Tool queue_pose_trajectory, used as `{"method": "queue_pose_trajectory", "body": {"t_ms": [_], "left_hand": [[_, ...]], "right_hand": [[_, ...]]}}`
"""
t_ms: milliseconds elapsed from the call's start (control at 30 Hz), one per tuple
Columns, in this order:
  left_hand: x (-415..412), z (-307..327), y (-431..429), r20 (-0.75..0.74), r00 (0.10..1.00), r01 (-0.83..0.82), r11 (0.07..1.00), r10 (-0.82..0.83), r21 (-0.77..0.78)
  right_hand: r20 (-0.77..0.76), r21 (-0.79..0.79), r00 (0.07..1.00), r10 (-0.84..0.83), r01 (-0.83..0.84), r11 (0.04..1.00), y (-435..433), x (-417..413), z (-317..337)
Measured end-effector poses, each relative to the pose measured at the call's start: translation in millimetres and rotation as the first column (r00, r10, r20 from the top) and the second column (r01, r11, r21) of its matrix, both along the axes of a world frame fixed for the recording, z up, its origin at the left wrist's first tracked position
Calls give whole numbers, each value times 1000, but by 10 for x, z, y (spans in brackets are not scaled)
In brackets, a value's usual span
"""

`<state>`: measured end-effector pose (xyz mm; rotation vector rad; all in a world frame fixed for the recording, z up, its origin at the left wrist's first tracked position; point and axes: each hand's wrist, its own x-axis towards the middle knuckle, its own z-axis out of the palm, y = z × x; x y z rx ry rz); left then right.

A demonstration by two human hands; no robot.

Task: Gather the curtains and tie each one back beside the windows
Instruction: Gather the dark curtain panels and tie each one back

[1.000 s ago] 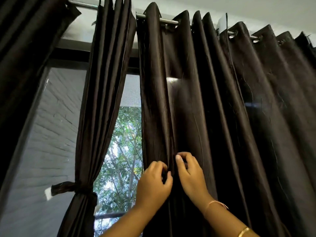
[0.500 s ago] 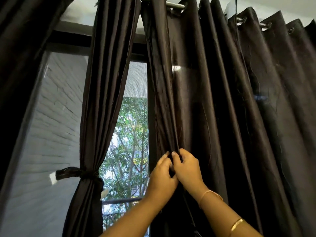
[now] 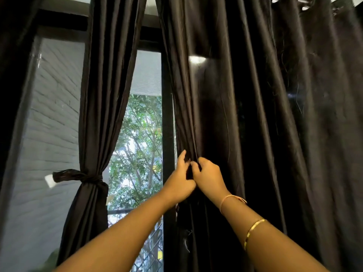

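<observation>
Centre-right of frame: curtain [image 3: 255, 114] is hung loose, its left edge gripped by curled fingers of left hand [image 3: 179, 179] and right hand [image 3: 210, 177], lower centre. Tied curtain [image 3: 98, 95] is seen at left.

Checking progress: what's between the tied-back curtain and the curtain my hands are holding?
In the head view: window glass showing trees, then a dark frame post, between the tied curtain and the loose curtain.

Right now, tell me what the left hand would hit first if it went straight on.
The left hand pinches the untied curtain, so that fabric comes first; the window frame likely lies behind, though depth is unclear.
</observation>
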<state>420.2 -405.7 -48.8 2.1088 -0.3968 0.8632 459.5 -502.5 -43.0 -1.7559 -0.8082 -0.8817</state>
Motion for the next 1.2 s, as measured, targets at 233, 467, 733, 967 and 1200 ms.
{"method": "queue_pose_trajectory", "body": {"t_ms": [233, 467, 733, 967, 1200], "left_hand": [[-131, 145, -260, 77, 955, -267, 941, 288, -207], [-194, 128, -357, 80, 770, -632, 774, 633, -49], [-147, 120, -396, 116, 814, -564, 822, 569, -74], [-178, 114, -445, 251, 870, -460, 882, 425, 103], [-208, 54, -321, 251, 846, -487, 873, 470, 9]], "right_hand": [[-36, -116, 991, 127, -131, 985, -68, -62, -146], [-128, -451, 984, 125, -170, 876, -288, -31, -163], [234, 140, 959, -159, 128, 982, -791, -41, 196], [-229, 169, 972, -61, 101, 980, -980, 197, 251], [204, -192, 949, -242, 281, 940, -494, 70, 171]]}}
